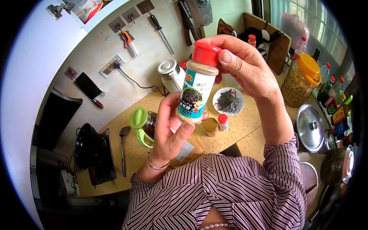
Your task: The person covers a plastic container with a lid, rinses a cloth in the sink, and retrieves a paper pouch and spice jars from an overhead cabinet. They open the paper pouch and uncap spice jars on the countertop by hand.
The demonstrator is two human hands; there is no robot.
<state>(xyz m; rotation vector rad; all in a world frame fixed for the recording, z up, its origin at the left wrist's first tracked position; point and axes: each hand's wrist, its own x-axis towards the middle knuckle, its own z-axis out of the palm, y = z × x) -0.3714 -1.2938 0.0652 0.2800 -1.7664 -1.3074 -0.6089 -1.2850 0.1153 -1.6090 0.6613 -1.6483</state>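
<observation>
A clear spice shaker (197, 89) with a blue-and-white label and pale powder inside is held up, tilted slightly, between my two hands. My left hand (171, 124) cradles its lower end, thumb at the base. Around the red cap (206, 53), the thumb and fingers of my right hand (245, 63) are closed. The cap sits on the shaker. Below on the counter stand a small red-capped jar (222, 122) and a jar with a tan lid (211, 125). Behind them lies a white plate (240, 103) of dark dried strips.
A green-lidded pitcher (141, 119) stands left of my left hand, near a spatula (124, 153) and a black wok (87, 143). To the right are a large yellow-lidded jar (297, 86), a metal lid (310, 128) and several bottles. Knives and tools hang on the tiled wall.
</observation>
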